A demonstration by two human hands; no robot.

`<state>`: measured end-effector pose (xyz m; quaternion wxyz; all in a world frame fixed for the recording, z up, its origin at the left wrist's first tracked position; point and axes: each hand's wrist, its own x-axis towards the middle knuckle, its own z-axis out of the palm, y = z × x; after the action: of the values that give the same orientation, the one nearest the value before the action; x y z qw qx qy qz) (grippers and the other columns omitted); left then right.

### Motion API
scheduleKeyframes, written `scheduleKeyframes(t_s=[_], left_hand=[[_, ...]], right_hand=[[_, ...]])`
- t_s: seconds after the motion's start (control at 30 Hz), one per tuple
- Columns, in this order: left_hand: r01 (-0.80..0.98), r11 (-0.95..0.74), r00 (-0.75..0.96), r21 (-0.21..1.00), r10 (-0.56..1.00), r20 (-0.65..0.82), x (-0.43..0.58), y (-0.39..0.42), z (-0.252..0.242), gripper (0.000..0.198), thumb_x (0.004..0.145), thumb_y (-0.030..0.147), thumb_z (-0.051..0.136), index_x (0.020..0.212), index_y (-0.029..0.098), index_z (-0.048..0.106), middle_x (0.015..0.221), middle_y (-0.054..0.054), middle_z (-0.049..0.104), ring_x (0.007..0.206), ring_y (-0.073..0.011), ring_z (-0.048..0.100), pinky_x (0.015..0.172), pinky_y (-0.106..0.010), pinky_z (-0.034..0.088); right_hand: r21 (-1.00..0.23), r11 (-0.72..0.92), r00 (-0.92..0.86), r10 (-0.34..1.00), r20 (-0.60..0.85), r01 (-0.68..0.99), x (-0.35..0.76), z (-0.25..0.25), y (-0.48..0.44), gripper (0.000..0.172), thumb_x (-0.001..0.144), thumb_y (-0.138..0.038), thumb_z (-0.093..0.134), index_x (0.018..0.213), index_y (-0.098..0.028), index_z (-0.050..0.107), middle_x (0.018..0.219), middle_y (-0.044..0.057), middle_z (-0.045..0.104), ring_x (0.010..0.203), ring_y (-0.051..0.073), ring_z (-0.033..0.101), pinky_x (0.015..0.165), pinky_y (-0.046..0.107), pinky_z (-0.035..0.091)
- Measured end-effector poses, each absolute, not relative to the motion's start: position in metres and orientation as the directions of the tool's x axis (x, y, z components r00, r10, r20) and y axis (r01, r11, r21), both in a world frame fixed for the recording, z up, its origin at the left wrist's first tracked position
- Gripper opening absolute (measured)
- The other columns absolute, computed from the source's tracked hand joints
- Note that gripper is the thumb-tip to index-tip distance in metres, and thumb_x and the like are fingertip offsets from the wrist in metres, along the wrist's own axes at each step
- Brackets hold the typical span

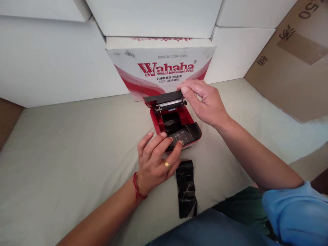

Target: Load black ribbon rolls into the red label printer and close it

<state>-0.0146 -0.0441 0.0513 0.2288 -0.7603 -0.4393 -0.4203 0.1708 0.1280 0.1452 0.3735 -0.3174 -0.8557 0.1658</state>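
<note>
A small red and black printer [155, 124] with its hinged lid [164, 99] raised stands on the cloth-covered surface. Under the lid show a roller and a metal bar. Black film [186, 135] with pale scratch-like marks lies inside and over the front cover. My left hand [159, 157] grips the front edge, fingertips bent over the black film; its thumb is mostly hidden. At the lid's right corner, my right hand [205, 102] pinches the edge between thumb and fingers. A creased black strip [186, 191] lies on the cloth just below the printer.
Right behind the printer stands a white and red Wahaha water carton [166, 51]. White boxes [51, 61] are stacked along the back. A brown cardboard carton [292, 68] leans in at the right. Pale cloth [77, 147] covers the surface.
</note>
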Motion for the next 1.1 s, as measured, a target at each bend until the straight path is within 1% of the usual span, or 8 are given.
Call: scheduleKeyframes(t_s=[0.13,0.27,0.47,0.6,0.73,0.83,0.9,1.1], left_hand=[[0.857,-0.514,0.252,0.037,0.480,0.840,-0.017,-0.044,0.045,0.044,0.093,0.019,0.082,0.134,0.033,0.079,0.128,-0.008,0.076,0.137,-0.0292,0.068,0.136,-0.053,0.045],[0.849,-0.520,0.222,0.089,0.505,0.834,-0.020,-0.045,0.038,0.053,0.092,0.021,0.083,0.140,0.042,0.077,0.135,-0.005,0.074,0.147,-0.0308,0.064,0.141,-0.058,0.039],[0.808,-0.580,0.283,0.106,0.539,0.793,-0.023,-0.042,0.043,0.046,0.094,0.017,0.079,0.138,0.029,0.075,0.134,-0.010,0.074,0.146,-0.0313,0.069,0.138,-0.058,0.044],[0.783,-0.597,0.277,0.174,0.584,0.763,-0.022,-0.041,0.044,0.051,0.097,0.014,0.073,0.146,0.028,0.070,0.134,-0.010,0.076,0.138,-0.0297,0.077,0.135,-0.060,0.047],[0.732,-0.607,0.137,0.309,0.576,0.806,-0.023,-0.042,0.046,0.065,0.101,0.021,0.072,0.163,0.034,0.059,0.148,-0.011,0.074,0.149,-0.0328,0.071,0.135,-0.061,0.048],[0.623,-0.580,0.005,0.526,0.675,0.738,-0.029,-0.039,0.051,0.063,0.113,0.033,0.059,0.175,0.035,0.046,0.159,-0.013,0.073,0.158,-0.0326,0.066,0.142,-0.064,0.037],[0.530,-0.522,-0.065,0.668,0.761,0.646,-0.034,-0.035,0.053,0.059,0.120,0.037,0.045,0.179,0.033,0.041,0.153,-0.012,0.079,0.155,-0.0289,0.070,0.144,-0.063,0.034],[0.524,-0.457,-0.131,0.719,0.791,0.598,-0.043,-0.026,0.052,0.046,0.123,0.040,0.042,0.160,0.028,0.066,0.134,-0.007,0.089,0.141,-0.0265,0.079,0.141,-0.060,0.039]], right_hand=[[-0.456,0.754,-0.556,0.657,0.509,0.473,0.190,0.142,0.097,0.052,0.122,-0.062,0.043,0.133,-0.033,0.086,0.138,0.004,0.086,0.151,0.030,0.071,0.133,0.058,0.054],[-0.425,0.762,-0.588,0.647,0.486,0.488,0.208,0.121,0.074,0.041,0.122,-0.045,0.050,0.129,-0.031,0.088,0.137,0.003,0.089,0.142,0.026,0.079,0.137,0.056,0.051],[-0.381,0.814,-0.561,0.579,0.592,0.438,0.213,0.099,0.061,0.035,0.120,-0.027,0.055,0.127,-0.019,0.088,0.138,0.010,0.088,0.137,0.023,0.082,0.125,0.041,0.063],[-0.387,0.796,-0.534,0.601,0.595,0.464,0.207,0.100,0.057,0.035,0.119,-0.024,0.055,0.126,-0.021,0.089,0.135,0.008,0.089,0.134,0.022,0.083,0.121,0.039,0.067],[-0.402,0.751,-0.502,0.653,0.566,0.523,0.204,0.100,0.049,0.035,0.118,-0.027,0.056,0.127,-0.025,0.090,0.137,0.006,0.088,0.137,0.024,0.082,0.124,0.044,0.066],[-0.420,0.744,-0.496,0.663,0.560,0.520,0.203,0.099,0.043,0.035,0.118,-0.027,0.056,0.128,-0.026,0.090,0.138,0.006,0.087,0.138,0.026,0.082,0.124,0.047,0.066],[-0.426,0.738,-0.489,0.669,0.559,0.523,0.202,0.098,0.040,0.035,0.118,-0.027,0.056,0.129,-0.025,0.090,0.139,0.007,0.087,0.138,0.026,0.082,0.124,0.047,0.066],[-0.447,0.724,-0.475,0.686,0.552,0.526,0.202,0.096,0.040,0.035,0.117,-0.029,0.056,0.129,-0.027,0.090,0.139,0.005,0.087,0.138,0.026,0.081,0.124,0.048,0.066]])
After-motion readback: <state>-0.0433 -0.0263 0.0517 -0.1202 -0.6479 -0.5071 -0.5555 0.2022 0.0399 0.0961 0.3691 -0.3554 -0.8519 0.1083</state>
